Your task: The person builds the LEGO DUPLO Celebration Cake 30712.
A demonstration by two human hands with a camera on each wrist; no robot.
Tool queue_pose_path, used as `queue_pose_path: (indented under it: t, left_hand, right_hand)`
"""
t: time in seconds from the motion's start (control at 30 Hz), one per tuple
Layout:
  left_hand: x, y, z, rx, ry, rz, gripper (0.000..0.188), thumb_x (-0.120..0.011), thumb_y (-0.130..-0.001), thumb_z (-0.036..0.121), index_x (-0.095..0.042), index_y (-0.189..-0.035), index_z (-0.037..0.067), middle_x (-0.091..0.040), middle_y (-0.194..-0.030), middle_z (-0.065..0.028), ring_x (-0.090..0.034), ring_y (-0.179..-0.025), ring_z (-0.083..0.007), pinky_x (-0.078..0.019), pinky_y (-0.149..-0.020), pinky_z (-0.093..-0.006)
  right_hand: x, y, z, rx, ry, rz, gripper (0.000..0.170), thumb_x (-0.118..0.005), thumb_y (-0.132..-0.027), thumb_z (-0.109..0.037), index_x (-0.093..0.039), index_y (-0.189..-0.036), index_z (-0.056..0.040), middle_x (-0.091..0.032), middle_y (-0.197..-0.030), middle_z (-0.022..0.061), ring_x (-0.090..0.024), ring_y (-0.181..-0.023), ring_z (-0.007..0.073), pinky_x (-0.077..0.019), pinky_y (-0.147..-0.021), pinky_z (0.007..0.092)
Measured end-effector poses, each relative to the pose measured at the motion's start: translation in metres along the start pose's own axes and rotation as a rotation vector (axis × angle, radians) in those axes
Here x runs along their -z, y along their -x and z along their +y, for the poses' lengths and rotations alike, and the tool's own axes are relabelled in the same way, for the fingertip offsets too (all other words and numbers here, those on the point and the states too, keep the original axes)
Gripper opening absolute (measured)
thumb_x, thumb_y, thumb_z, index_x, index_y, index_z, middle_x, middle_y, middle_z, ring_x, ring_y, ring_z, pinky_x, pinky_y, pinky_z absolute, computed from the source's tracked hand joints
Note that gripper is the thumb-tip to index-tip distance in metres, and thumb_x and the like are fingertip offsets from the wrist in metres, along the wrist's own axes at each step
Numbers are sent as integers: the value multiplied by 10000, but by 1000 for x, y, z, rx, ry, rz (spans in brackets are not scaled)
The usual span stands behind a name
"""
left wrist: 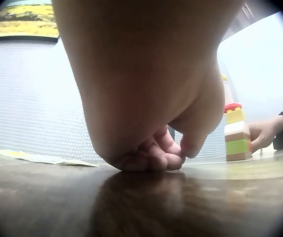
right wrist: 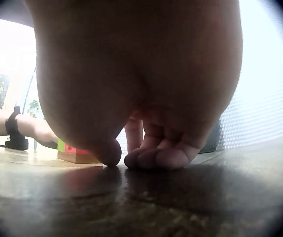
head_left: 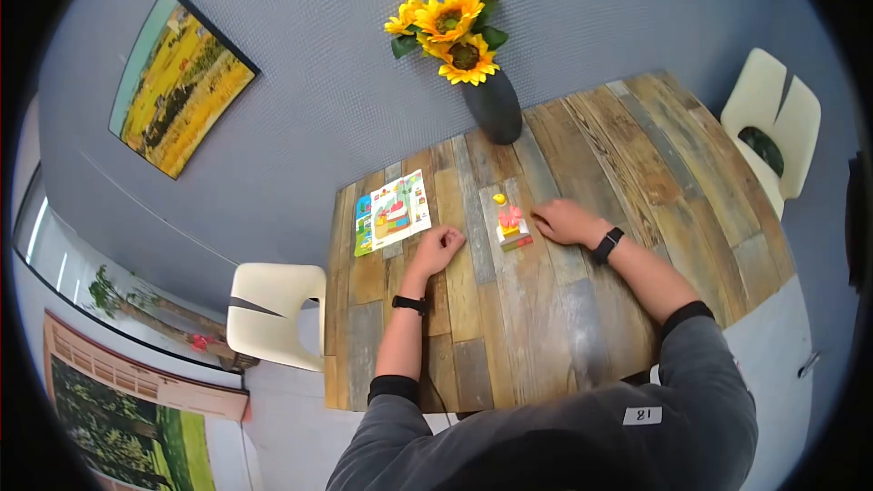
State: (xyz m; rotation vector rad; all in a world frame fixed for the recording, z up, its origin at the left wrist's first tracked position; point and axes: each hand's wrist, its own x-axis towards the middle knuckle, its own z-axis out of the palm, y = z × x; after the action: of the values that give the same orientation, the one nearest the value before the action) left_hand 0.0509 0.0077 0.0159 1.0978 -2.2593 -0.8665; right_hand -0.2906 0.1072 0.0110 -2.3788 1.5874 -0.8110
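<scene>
A small stack of toy building bricks stands upright on the wooden table, with pink and yellow pieces on top. To its left, my left hand rests on the tabletop, fingers loosely curled and holding nothing. My right hand lies just right of the stack, its fingertips down on the wood. Seen from the left wrist, the stack shows green, white and yellow layers beyond the left thumb. In the right wrist view the right thumb overlaps the lower bricks, and nothing is between the fingers.
A printed picture sheet lies beyond the left hand. Against the wall stands a dark vase of sunflowers. White chairs flank the table, one on the left and one on the right.
</scene>
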Motion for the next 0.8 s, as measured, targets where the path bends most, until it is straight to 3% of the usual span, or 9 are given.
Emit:
queue_pose_path:
  t: [0.13,0.17,0.27,0.43,0.57,0.67,0.8]
  left_hand:
    - [-6,30,6,11,-58,40,166,-747,-983,195,-761,-963,31,-671,-796,25,-551,-729,-65,-486,-677,-259]
    - [-6,34,4,12,-33,28,198,-761,-964,200,-741,-954,3,-685,-790,-18,-588,-725,-96,-513,-691,-282]
    - [-6,40,1,-85,-22,74,202,-758,-966,200,-739,-949,-1,-678,-786,-17,-580,-725,-91,-510,-681,-283]
    - [-7,45,6,-41,-61,70,206,-759,-963,197,-731,-947,-7,-681,-783,-26,-579,-716,-99,-508,-676,-288]
    - [-10,44,8,-109,-130,95,225,-746,-963,219,-720,-926,-1,-692,-780,-91,-629,-705,-167,-524,-672,-333]
    - [-8,40,-3,-99,-158,36,207,-743,-980,229,-718,-967,24,-696,-799,-33,-602,-720,-112,-516,-675,-302]
    - [-7,41,-4,-48,-106,16,204,-744,-974,221,-711,-960,20,-687,-793,-35,-601,-717,-114,-519,-677,-309]
  right_hand:
    - [12,16,-11,3,5,34,234,-579,-958,-213,-689,-1002,-12,-729,-979,235,-690,-926,450,-552,-832,557]
    - [14,18,-10,-10,17,8,231,-581,-956,-213,-689,-985,-12,-727,-973,236,-689,-924,451,-551,-830,559]
    - [9,27,-6,-3,37,48,235,-587,-946,-219,-691,-969,-10,-725,-962,236,-689,-925,453,-552,-832,558]
    - [6,43,-1,9,65,70,246,-594,-919,-221,-701,-982,-8,-724,-955,238,-690,-930,451,-554,-839,557]
    - [6,45,-3,-35,50,15,248,-594,-919,-217,-709,-991,-10,-730,-972,239,-699,-933,445,-562,-828,557]
    - [11,48,-13,-46,44,31,243,-586,-929,-221,-697,-975,-9,-732,-955,232,-700,-918,452,-561,-825,563]
    - [15,47,-15,-56,63,6,240,-584,-949,-233,-684,-978,-18,-732,-963,227,-695,-926,450,-560,-831,559]
